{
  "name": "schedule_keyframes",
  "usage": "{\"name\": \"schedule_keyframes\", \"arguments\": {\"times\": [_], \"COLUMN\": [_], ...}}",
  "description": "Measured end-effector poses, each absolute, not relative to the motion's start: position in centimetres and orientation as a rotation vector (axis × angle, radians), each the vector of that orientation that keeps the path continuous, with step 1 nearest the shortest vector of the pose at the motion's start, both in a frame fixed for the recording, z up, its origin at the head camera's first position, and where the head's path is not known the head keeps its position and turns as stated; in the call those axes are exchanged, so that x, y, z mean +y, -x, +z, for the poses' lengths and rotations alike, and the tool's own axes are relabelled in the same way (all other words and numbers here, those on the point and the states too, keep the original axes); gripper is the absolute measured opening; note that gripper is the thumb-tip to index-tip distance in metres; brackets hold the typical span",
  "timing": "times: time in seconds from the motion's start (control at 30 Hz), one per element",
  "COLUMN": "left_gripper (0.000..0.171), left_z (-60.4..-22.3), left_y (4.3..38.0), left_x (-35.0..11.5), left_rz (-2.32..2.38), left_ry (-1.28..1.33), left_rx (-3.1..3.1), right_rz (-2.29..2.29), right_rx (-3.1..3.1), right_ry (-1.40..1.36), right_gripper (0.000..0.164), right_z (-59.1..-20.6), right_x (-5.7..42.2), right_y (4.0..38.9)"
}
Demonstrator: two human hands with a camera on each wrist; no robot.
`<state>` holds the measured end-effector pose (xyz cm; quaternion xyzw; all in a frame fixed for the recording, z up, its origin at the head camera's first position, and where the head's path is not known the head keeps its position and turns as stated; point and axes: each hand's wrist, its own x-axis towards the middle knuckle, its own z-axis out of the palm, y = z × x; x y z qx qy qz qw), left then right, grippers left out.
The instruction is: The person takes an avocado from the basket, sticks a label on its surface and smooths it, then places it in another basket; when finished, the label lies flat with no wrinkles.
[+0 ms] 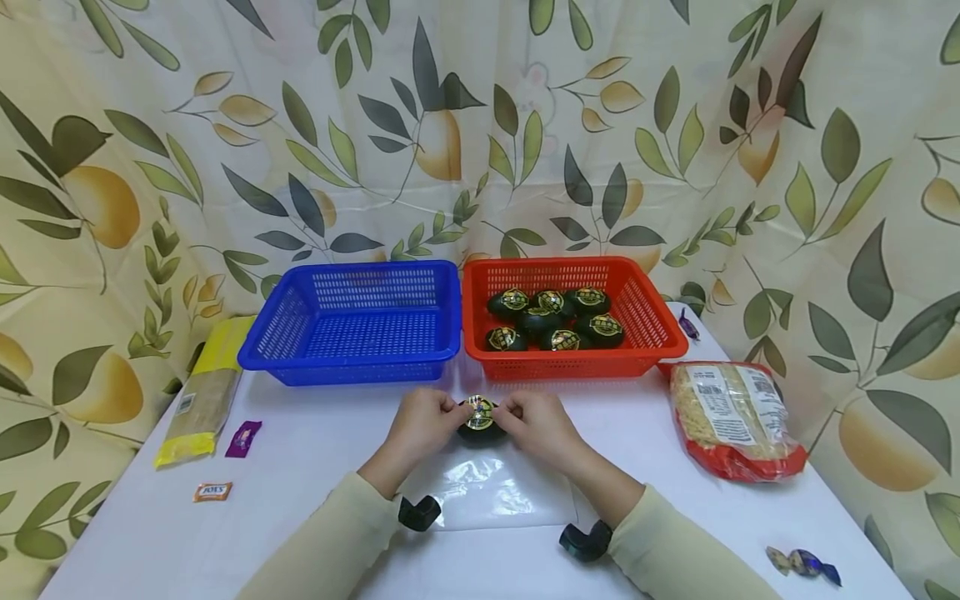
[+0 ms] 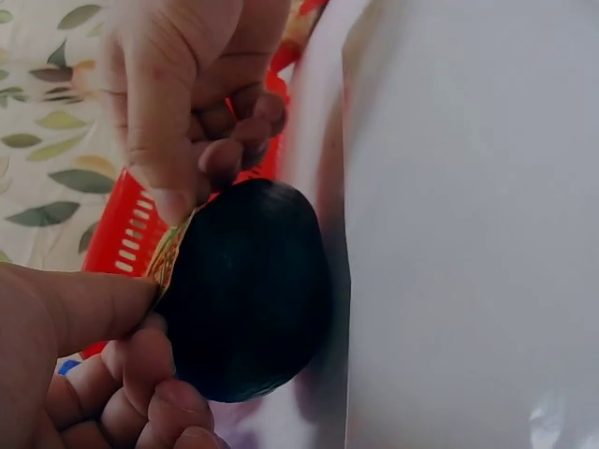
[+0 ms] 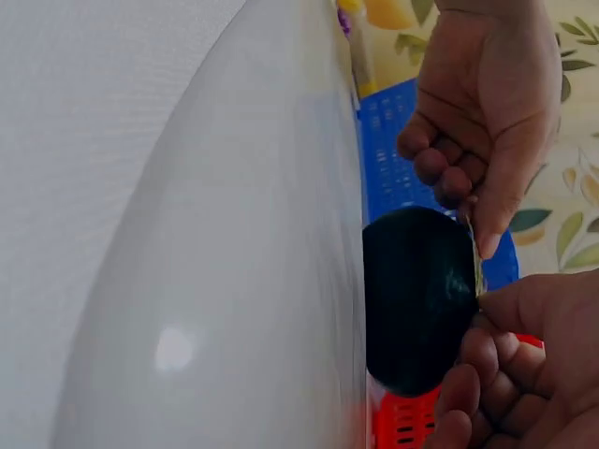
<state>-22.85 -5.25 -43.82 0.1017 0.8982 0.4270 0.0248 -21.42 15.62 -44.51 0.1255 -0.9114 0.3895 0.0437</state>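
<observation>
A smooth, dark green, round fruit-like thing (image 2: 253, 290) stands on a clear plastic sheet or bag (image 1: 498, 492) in the middle of the table. It carries a shiny gold label (image 1: 480, 412) on its top. With thumb and fingers, my left hand (image 1: 426, 421) pinches one edge of that label. My right hand (image 1: 542, 425) pinches the opposite edge, thumb close to the left thumb. Both wrist views show the label between the thumbs, seen edge-on; how firmly it sticks cannot be told. Fingertips of both hands lie against or very near the dark skin.
Behind the hands stand a blue basket (image 1: 348, 371) and a red basket (image 1: 570, 364) holding several similar dark labelled things (image 1: 540, 321). A yellow packet (image 1: 206, 392) and small wrapped sweets (image 1: 243, 439) lie left. At right are a red-edged bag (image 1: 731, 417) and a twisted wrapper (image 1: 804, 564).
</observation>
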Motion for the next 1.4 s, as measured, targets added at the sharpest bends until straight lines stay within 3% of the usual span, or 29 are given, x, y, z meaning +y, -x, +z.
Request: {"name": "schedule_keyframes", "arguments": {"times": [0.13,0.23,0.33,0.5,0.6,0.73,1.0,1.13,1.3,1.4], "left_gripper": [0.04,0.045,0.034,0.009,0.014,0.026,0.042,0.033,0.023,0.024], "left_z": [-44.0,-44.4,-45.1,-46.0,-46.3,-46.5,-47.1,-47.1,-47.2,-47.3], "left_y": [23.2,23.4,23.5,23.2,23.2,23.3,23.5,24.0,24.8,24.6], "left_x": [-5.7,-6.1,-6.3,-6.3,-6.3,-6.3,-6.7,-7.0,-7.3,-7.5], "left_rz": [1.283,1.31,1.42,1.506,1.47,1.407,1.288,1.421,1.675,1.63], "left_ry": [-0.273,-0.201,-0.189,-0.553,-0.708,-0.708,-0.732,-0.63,-0.249,-0.332], "left_rx": [2.782,2.76,2.764,2.885,2.908,2.875,2.797,2.693,2.387,2.457], "right_rz": [1.146,1.137,1.12,0.967,0.887,0.894,0.876,0.966,0.978,0.942], "right_rx": [-2.835,-2.816,-2.731,-2.629,-2.638,-2.675,-2.761,-2.797,-2.803,-2.809], "right_ry": [-0.355,-0.326,-0.407,-0.655,-0.668,-0.603,-0.678,-0.685,-0.696,-0.729], "right_gripper": [0.019,0.013,0.008,0.019,0.018,0.02,0.044,0.047,0.045,0.046], "right_z": [-44.4,-44.4,-44.7,-45.1,-45.1,-44.9,-44.8,-44.9,-45.2,-45.3], "right_x": [15.5,15.5,15.4,15.0,14.7,14.6,14.8,15.0,15.0,15.0], "right_y": [21.8,22.0,22.2,22.2,22.2,22.2,22.4,22.7,23.0,23.1]}}
